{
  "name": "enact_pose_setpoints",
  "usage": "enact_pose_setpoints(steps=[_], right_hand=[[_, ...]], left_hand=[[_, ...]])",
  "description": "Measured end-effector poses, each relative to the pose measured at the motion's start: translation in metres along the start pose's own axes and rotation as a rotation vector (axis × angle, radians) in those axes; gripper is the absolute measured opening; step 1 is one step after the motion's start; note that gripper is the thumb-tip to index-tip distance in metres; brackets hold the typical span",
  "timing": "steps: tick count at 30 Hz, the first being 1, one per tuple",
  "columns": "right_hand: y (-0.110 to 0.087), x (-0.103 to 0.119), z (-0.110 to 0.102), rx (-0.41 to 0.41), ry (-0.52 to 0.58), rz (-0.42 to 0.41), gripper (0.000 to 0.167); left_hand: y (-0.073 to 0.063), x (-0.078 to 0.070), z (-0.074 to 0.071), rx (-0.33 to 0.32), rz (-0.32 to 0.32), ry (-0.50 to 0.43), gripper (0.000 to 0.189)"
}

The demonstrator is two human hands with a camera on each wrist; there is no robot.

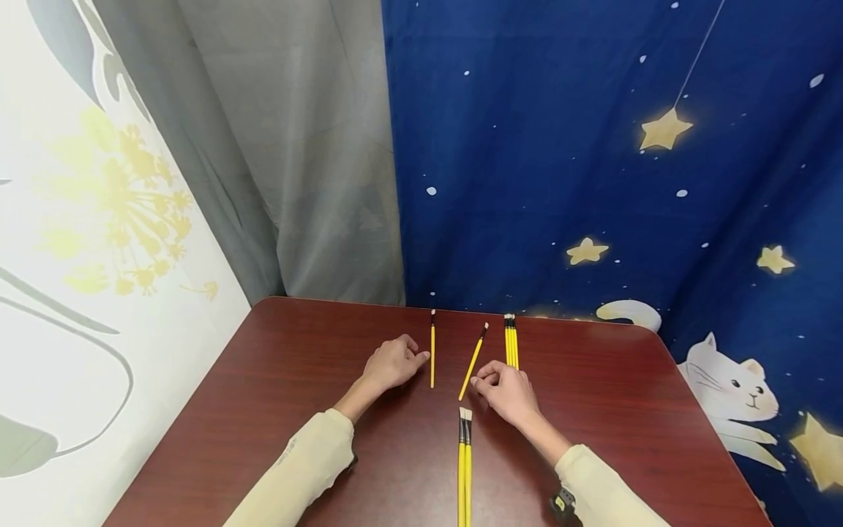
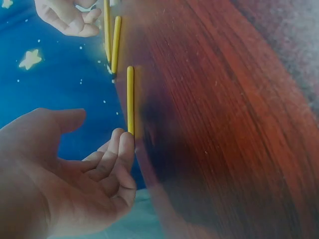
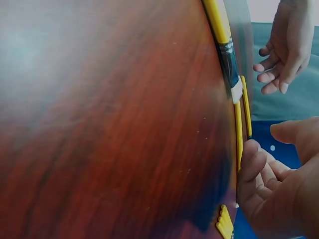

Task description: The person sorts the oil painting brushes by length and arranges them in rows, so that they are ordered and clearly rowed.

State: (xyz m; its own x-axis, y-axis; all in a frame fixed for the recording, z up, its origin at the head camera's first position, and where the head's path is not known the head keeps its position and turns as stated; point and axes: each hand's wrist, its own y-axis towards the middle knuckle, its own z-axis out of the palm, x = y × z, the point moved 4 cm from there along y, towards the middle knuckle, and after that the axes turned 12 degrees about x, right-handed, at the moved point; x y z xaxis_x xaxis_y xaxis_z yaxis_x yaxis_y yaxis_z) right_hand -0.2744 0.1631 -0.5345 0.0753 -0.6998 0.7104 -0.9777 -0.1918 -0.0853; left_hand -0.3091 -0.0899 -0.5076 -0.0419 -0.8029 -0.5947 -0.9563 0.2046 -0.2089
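My left hand (image 1: 393,364) is beside a thin paintbrush (image 1: 432,355) with a yellow handle, thumb tip right at the handle. In the left wrist view, the thumb is spread from loosely bent fingers, with nothing between them. A second thin paintbrush (image 1: 473,362) lies slanted, its bristles pointing away to the right. Its lower handle is close to the fingertips of my right hand (image 1: 508,391), whose thumb and fingers stand apart in the right wrist view. Several thin paintbrushes (image 1: 511,344) lie side by side beyond the right hand, which partly covers their handles.
Two larger yellow paintbrushes (image 1: 465,468) lie together on the reddish-brown table (image 1: 402,468), nearer to me, bristles pointing away. Behind the table's far edge hang a grey curtain (image 1: 329,183) and a blue star-patterned curtain (image 1: 527,161).
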Motion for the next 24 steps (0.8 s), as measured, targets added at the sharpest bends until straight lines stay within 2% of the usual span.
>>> enact_pose_setpoints(steps=[5, 14, 21, 24], right_hand=[[0.008, 0.005, 0.0, -0.041, -0.054, 0.033, 0.013], [0.021, 0.014, 0.007, -0.027, -0.042, 0.071, 0.021], [0.034, 0.016, 0.013, -0.033, 0.105, 0.141, 0.033], [0.038, 0.019, 0.014, -0.049, 0.11, 0.176, 0.037]], left_hand=[[0.007, 0.0, 0.001, -0.003, -0.011, -0.005, 0.039], [0.028, -0.009, 0.002, -0.025, -0.028, 0.025, 0.043], [0.042, -0.012, 0.008, -0.034, -0.06, 0.048, 0.038], [0.045, -0.013, 0.012, -0.049, -0.09, 0.019, 0.03]])
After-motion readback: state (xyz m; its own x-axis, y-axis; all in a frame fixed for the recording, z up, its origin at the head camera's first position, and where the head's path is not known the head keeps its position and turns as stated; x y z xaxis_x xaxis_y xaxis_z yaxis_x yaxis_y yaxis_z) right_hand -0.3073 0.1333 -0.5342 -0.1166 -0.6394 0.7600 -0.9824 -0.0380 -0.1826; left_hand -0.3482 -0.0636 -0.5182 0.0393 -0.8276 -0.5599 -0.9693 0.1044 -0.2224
